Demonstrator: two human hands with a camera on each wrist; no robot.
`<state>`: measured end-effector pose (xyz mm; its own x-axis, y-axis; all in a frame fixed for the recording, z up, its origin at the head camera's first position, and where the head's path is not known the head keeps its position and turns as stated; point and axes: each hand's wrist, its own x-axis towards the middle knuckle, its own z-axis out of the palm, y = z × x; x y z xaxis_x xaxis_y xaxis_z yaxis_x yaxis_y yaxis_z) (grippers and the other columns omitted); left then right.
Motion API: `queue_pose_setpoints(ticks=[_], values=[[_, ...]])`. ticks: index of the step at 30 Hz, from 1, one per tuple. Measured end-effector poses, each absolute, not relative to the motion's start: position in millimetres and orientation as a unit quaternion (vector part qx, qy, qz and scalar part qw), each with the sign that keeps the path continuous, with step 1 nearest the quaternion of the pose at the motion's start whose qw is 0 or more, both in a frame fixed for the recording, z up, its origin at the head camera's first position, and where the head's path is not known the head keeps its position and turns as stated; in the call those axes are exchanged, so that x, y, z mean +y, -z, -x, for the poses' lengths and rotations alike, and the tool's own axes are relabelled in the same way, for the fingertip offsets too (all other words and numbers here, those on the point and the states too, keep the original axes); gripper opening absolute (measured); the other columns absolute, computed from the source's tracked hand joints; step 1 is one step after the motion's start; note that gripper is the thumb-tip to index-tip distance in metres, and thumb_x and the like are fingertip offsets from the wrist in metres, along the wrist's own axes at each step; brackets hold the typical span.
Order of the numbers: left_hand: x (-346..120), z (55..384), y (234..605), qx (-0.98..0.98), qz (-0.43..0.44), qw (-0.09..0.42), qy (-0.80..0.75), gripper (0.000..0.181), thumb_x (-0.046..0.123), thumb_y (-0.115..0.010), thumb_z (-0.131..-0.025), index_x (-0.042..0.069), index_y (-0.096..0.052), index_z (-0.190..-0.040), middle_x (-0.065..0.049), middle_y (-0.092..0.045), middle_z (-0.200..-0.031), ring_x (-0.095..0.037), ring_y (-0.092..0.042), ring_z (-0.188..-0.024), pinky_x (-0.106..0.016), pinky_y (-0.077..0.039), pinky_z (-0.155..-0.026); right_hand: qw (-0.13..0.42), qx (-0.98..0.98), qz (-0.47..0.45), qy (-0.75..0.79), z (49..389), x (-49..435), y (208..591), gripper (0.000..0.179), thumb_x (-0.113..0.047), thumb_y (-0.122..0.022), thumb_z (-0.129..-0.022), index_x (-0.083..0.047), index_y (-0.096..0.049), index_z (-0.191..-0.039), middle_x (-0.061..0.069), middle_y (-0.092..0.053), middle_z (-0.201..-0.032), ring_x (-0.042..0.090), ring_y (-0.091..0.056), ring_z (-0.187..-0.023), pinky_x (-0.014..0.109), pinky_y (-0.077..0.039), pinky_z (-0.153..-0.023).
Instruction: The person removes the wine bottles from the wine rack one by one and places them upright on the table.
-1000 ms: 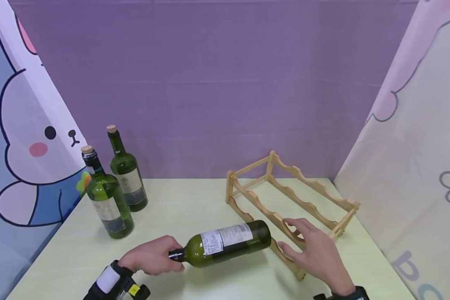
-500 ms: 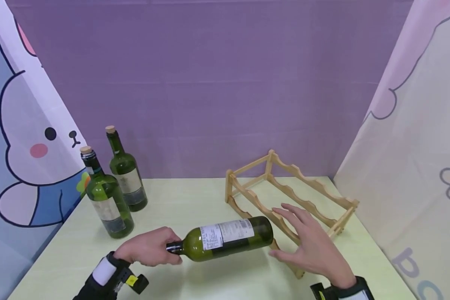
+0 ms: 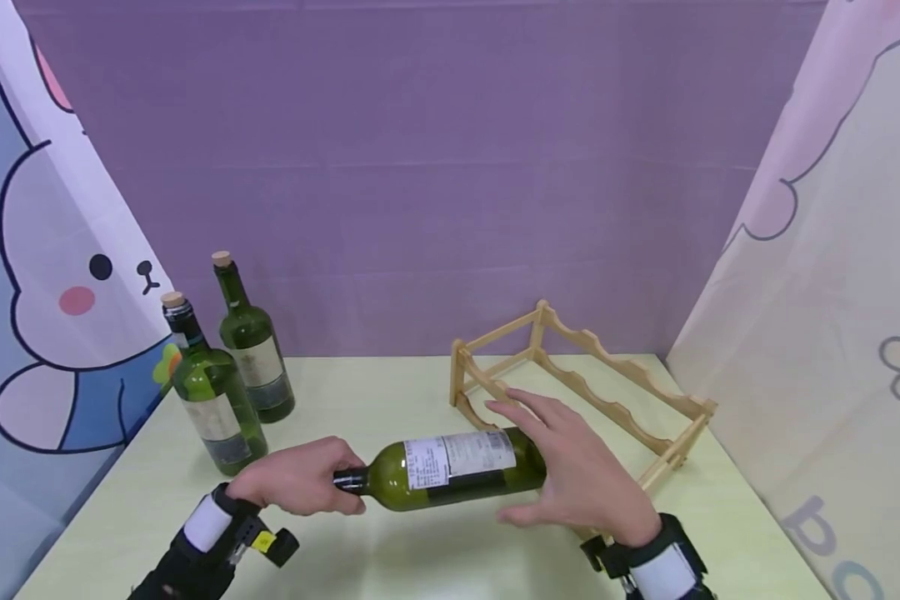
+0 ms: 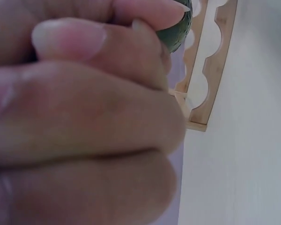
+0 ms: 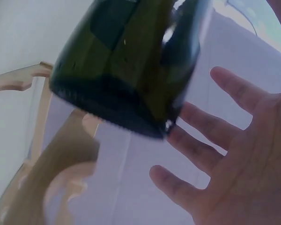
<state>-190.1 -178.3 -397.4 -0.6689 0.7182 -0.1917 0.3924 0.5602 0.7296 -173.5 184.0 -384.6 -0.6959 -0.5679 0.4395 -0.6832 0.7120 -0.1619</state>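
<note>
On the table, ordered by size:

Table: pale yellow-green tabletop [image 3: 390,400], bare at its centre, fenced by purple and cartoon-printed cloth.

Rack: light wooden bottle rack with scalloped rails [image 3: 615,400] at about 3 o'clock from the table's centre; none of its cradles holds a bottle.

Held bottle: dark green glass wine bottle with a white label [image 3: 457,468], lying level in the air at about 6 o'clock, neck toward 9 o'clock, base toward the rack, just beside its near rail. From the right wrist view its round base [image 5: 126,93] hangs above the rack's wood.

Standing bottles: two corked green glass bottles [image 3: 228,375] upright at about 10 o'clock, well apart from the rack.

Right hand: the right hand [image 3: 570,471] is spread, fingers straight, beside the bottle's base end; whether the palm touches the glass cannot be told.

Left hand: the left hand [image 3: 300,487] is clenched round the bottle's neck, carrying it.

Progress: judging by this layout, nothing is racked yet; one bottle is on its way and two wait.

Hard to see: the left wrist view is almost all blurred fingers [image 4: 84,117]; the held bottle's cork or cap is hidden in the left fist.
</note>
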Motion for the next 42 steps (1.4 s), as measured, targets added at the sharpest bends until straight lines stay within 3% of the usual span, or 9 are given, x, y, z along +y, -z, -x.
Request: queue_pose_setpoints(ticks=[11,16,19,30,33,35,37,39,42], values=[[-177,195,389,0.857,-0.33,0.228,-0.324,0.01,0.026,-0.071,-0.087,0.021,-0.069,-0.079,0.012,-0.044,-0.059,-0.003,-0.037,-0.049,-0.019,-0.032,-0.048,0.134,-0.917,-0.371,-0.065,193,144,382,0.111,-0.076,-0.077,-0.05,-0.029,-0.047,-0.146,-0.002,-0.052,-0.141,0.025,-0.042,-0.134,0.046,-0.036,-0.107],[-176,196,388,0.858,-0.326,0.225,-0.327,0.009,0.024,-0.072,-0.087,0.021,-0.07,-0.079,0.012,-0.044,-0.06,-0.003,-0.037,-0.05,-0.019,-0.032,-0.049,0.117,-0.923,-0.364,-0.043,201,138,385,0.104,-0.073,-0.078,-0.052,-0.03,-0.05,-0.142,-0.001,-0.061,-0.127,0.021,-0.054,-0.113,0.041,-0.049,-0.088],[-176,197,389,0.857,-0.331,0.221,-0.328,0.009,0.023,-0.072,-0.086,0.021,-0.07,-0.078,0.012,-0.044,-0.06,-0.003,-0.037,-0.05,-0.019,-0.032,-0.049,0.108,-0.926,-0.36,-0.039,203,138,389,0.098,-0.071,-0.079,-0.053,-0.031,-0.052,-0.139,-0.002,-0.065,-0.117,0.016,-0.057,-0.097,0.034,-0.05,-0.073],[-175,195,393,0.856,-0.317,0.236,-0.333,0.007,0.027,-0.073,-0.086,0.021,-0.071,-0.082,0.01,-0.046,-0.06,-0.004,-0.038,-0.049,-0.02,-0.033,-0.047,0.095,-0.925,-0.366,-0.047,208,138,401,0.084,-0.062,-0.081,-0.053,-0.031,-0.058,-0.128,-0.009,-0.065,-0.102,0.01,-0.058,-0.083,0.029,-0.049,-0.06],[-177,194,391,0.845,-0.294,0.254,-0.367,0.013,0.032,-0.073,-0.087,0.019,-0.071,-0.087,0.006,-0.052,-0.06,-0.008,-0.041,-0.045,-0.022,-0.036,-0.041,0.113,-0.924,-0.362,-0.04,207,139,402,0.088,-0.063,-0.081,-0.051,-0.03,-0.058,-0.129,-0.008,-0.064,-0.1,0.011,-0.057,-0.081,0.027,-0.048,-0.059],[-180,194,389,0.828,-0.291,0.257,-0.405,0.018,0.032,-0.071,-0.09,0.015,-0.071,-0.096,0.0,-0.06,-0.066,-0.014,-0.049,-0.046,-0.027,-0.044,-0.04,0.127,-0.924,-0.358,-0.047,206,141,402,0.089,-0.063,-0.081,-0.05,-0.029,-0.059,-0.129,-0.007,-0.065,-0.099,0.01,-0.058,-0.081,0.027,-0.047,-0.059],[-184,195,385,0.807,-0.295,0.243,-0.45,0.024,0.029,-0.066,-0.094,0.01,-0.069,-0.108,-0.007,-0.066,-0.076,-0.02,-0.059,-0.053,-0.035,-0.052,-0.045,0.139,-0.924,-0.352,-0.061,205,143,403,0.089,-0.063,-0.081,-0.05,-0.029,-0.059,-0.129,-0.007,-0.065,-0.099,0.01,-0.058,-0.08,0.026,-0.047,-0.06],[-190,196,382,0.774,-0.307,0.218,-0.509,0.031,0.022,-0.06,-0.099,0.002,-0.064,-0.122,-0.015,-0.069,-0.094,-0.028,-0.067,-0.073,-0.045,-0.058,-0.06,0.149,-0.924,-0.343,-0.079,204,145,403,0.088,-0.063,-0.081,-0.05,-0.029,-0.06,-0.128,-0.007,-0.065,-0.099,0.008,-0.058,-0.08,0.025,-0.047,-0.061],[-197,197,382,0.725,-0.334,0.157,-0.581,0.037,0.009,-0.052,-0.102,-0.003,-0.052,-0.137,-0.022,-0.065,-0.117,-0.032,-0.065,-0.102,-0.049,-0.056,-0.081,0.164,-0.925,-0.326,-0.108,203,148,403,0.085,-0.064,-0.081,-0.05,-0.031,-0.06,-0.126,-0.011,-0.064,-0.095,0.005,-0.056,-0.077,0.023,-0.046,-0.059]])
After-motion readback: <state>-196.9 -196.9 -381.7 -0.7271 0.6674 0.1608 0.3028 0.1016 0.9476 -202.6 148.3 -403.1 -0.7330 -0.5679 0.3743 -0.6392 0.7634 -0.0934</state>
